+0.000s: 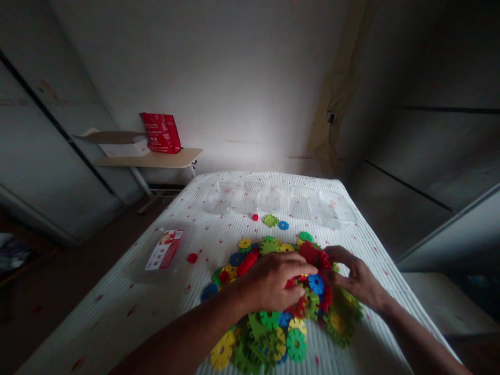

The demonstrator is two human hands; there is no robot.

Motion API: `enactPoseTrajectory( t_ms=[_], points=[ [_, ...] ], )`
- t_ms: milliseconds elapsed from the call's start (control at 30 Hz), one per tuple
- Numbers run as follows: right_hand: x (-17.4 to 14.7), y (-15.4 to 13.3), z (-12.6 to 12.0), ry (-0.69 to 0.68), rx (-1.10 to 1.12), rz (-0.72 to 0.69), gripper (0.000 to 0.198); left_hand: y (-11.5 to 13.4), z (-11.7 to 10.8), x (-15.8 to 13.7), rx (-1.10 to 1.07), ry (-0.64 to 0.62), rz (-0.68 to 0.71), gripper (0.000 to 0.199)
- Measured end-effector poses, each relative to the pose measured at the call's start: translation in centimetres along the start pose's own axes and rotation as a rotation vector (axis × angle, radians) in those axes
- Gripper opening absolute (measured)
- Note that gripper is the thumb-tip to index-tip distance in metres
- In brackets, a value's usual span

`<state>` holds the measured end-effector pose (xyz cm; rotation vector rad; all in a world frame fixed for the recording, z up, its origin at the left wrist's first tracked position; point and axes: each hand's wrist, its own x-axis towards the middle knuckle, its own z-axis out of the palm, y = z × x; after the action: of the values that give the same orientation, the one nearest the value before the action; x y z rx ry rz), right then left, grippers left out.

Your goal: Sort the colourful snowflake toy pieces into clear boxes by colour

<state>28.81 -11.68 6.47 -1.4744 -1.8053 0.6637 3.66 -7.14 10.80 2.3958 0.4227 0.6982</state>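
Note:
A heap of plastic interlocking toy pieces, with notched discs and square toothed plates in red, green, yellow and blue, lies under both hands. My left hand reaches over the middle of the heap, its thumb and fingers apart, close to a blue notched disc. At the right side, my right hand has its fingers curved and spread around red toothed pieces, the tips touching or very near them. Beyond the heap lie a green toothed square, a blue disc and a small red piece.
Several clear plastic containers stand in a row at the bed's far end. A clear lid with a label lies left, beside a red piece. A side table holds a red bag and a white box.

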Motion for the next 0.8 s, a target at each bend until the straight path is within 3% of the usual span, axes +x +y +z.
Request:
enactPoseTrajectory(
  t_ms=[100, 200, 300, 400, 567, 800],
  points=[
    [0.8, -0.2, -0.3, 0.118, -0.092, -0.034, 0.023, -0.4, -1.9, -2.2, 0.047, 0.066, -0.078, 0.041],
    [2.9, -1.3, -0.2, 0.129, -0.146, -0.114, 0.025, -0.1, -2.3, -6.1, 0.193, 0.091, -0.139, 0.064],
    [6.2, -2.4, 1.5, -0.043, -0.116, -0.149, 0.029, 0.5, 0.0, -10.3, 0.427, 0.129, -0.151, 0.091],
    [9.7, -3.0, 4.7, -0.138, -0.117, -0.061, 0.033, 0.4, 3.7, -12.9, 0.614, 0.173, -0.128, 0.082],
    [12.3, -3.3, 8.7, -0.232, -0.280, 0.012, 0.038, -1.3, 7.2, -12.6, 0.743, 0.156, -0.089, 0.074],
    [11.7, -4.3, 8.4, -0.424, -0.284, -0.029, 0.036, -1.9, 7.3, -11.1, 0.673, 0.080, -0.170, 0.066]
  ],
)
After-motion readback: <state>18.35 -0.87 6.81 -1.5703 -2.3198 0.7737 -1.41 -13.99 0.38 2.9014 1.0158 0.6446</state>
